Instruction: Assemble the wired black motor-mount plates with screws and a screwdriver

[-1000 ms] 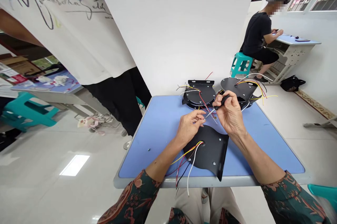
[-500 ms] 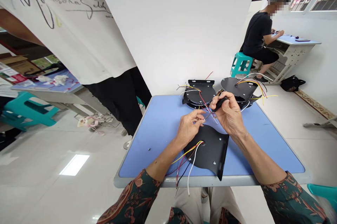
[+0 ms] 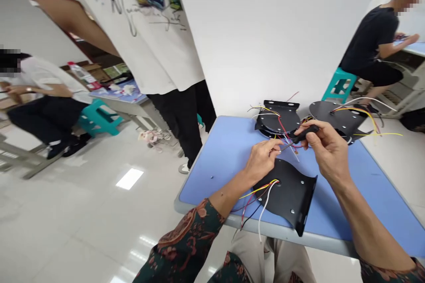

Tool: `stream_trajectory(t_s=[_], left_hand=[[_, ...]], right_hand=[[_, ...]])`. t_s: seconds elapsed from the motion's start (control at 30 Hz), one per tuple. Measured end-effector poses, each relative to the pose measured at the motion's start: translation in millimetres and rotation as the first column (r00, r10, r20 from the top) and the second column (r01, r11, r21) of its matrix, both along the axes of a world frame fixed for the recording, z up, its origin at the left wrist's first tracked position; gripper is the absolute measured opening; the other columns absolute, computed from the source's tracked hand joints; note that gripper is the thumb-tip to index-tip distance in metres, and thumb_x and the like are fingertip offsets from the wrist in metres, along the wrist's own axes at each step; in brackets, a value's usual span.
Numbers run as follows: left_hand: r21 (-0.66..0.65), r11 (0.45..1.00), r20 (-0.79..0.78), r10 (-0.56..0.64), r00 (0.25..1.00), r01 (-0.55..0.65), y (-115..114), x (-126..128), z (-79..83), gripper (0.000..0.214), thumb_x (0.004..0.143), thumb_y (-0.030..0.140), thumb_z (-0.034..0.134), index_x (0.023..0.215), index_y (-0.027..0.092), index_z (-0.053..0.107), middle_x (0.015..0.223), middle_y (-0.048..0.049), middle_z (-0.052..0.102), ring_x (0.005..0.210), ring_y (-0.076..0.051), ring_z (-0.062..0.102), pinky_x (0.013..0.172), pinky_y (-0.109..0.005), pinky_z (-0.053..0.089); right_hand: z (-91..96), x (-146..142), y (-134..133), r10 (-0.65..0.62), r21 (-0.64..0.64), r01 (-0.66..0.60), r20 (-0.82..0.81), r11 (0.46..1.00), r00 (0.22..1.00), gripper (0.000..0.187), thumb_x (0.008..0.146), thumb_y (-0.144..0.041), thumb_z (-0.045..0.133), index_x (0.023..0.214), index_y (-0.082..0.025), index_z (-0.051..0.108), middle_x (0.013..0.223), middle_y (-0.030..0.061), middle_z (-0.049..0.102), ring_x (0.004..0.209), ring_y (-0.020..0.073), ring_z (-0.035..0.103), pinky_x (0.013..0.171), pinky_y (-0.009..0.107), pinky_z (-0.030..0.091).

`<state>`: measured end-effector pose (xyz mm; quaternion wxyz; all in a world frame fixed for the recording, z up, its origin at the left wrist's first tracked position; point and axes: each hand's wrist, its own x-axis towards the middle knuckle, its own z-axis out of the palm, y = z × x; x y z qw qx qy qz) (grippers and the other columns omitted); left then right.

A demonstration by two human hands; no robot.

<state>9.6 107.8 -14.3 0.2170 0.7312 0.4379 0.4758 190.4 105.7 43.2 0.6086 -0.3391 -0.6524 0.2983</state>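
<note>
Your right hand (image 3: 327,150) pinches a black-handled screwdriver (image 3: 307,133); your left hand (image 3: 262,159) closes near its tip, on what is too small to tell. The stiff black metal plate (image 3: 288,199) lies at 6 o'clock on the blue table (image 3: 212,176), trailing soft wires (image 3: 257,192): lift it by its edge.

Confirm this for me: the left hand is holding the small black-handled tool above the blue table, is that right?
No, it is the right hand that holds the small black-handled tool, not the left, as the head view shows. The tool is above the blue table, as you said.
</note>
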Motion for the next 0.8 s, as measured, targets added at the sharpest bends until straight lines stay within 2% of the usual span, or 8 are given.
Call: stream_trajectory(t_s=[0.27, 0.47, 0.57, 0.67, 0.8], left_hand=[[-0.101, 0.995, 0.013, -0.011, 1.000, 0.012, 4.8, -1.2, -0.7, 0.034, 0.085, 0.004, 0.061, 0.112, 0.022, 0.071, 0.087, 0.0000, 0.076, 0.084, -0.016, 0.072, 0.087, -0.028, 0.059], [-0.112, 0.993, -0.051, -0.038, 0.998, 0.032, 7.8, -2.4, -0.5, 0.027, 0.085, 0.006, 0.064, 0.104, 0.023, 0.074, 0.092, -0.0018, 0.078, 0.089, -0.018, 0.073, 0.092, -0.032, 0.059], [-0.107, 0.990, -0.070, -0.098, 0.993, 0.090, 9.6, -4.4, -1.7, 0.032, 0.085, 0.001, 0.057, 0.103, 0.021, 0.075, 0.093, -0.0032, 0.077, 0.088, -0.017, 0.074, 0.091, -0.031, 0.060], [-0.106, 0.986, -0.088, -0.142, 0.986, 0.133, 9.3, -6.1, -2.7, 0.038, 0.086, -0.001, 0.050, 0.104, 0.020, 0.075, 0.094, -0.0043, 0.076, 0.084, -0.015, 0.073, 0.087, -0.029, 0.060], [-0.078, 0.990, -0.173, -0.133, 0.976, 0.121, 7.0, -6.1, -4.2, 0.034, 0.086, 0.004, 0.054, 0.104, 0.022, 0.076, 0.090, -0.0039, 0.075, 0.084, -0.017, 0.071, 0.089, -0.030, 0.059]], right_hand=[[-11.6, 5.9, 11.2, 0.095, -0.006, -0.095, 0.057, 0.995, 0.994, 0.019, 0.096, -0.041, 0.065, 0.106, -0.025, 0.065, 0.096, 0.0051, 0.072, 0.074, 0.0168, 0.064, 0.066, 0.033, 0.054], [-10.7, -1.1, 7.8, 0.004, 0.015, -0.006, 0.098, 1.000, 0.995, 0.018, 0.097, -0.041, 0.061, 0.104, -0.025, 0.062, 0.091, 0.0028, 0.072, 0.066, 0.0144, 0.061, 0.064, 0.031, 0.053], [-11.7, -4.1, 6.6, -0.031, 0.024, 0.027, 0.174, 0.999, 0.984, 0.016, 0.099, -0.040, 0.056, 0.102, -0.025, 0.061, 0.088, 0.0016, 0.072, 0.062, 0.0131, 0.059, 0.061, 0.029, 0.051], [-13.3, -4.7, 6.2, -0.042, 0.035, 0.034, 0.236, 0.999, 0.971, 0.013, 0.100, -0.035, 0.053, 0.102, -0.025, 0.061, 0.087, 0.0006, 0.071, 0.062, 0.0124, 0.057, 0.062, 0.028, 0.049], [-14.8, -3.9, 6.3, -0.033, 0.001, 0.034, 0.262, 0.999, 0.965, 0.010, 0.099, -0.029, 0.052, 0.102, -0.025, 0.060, 0.086, -0.0001, 0.071, 0.060, 0.0120, 0.056, 0.062, 0.028, 0.049]])
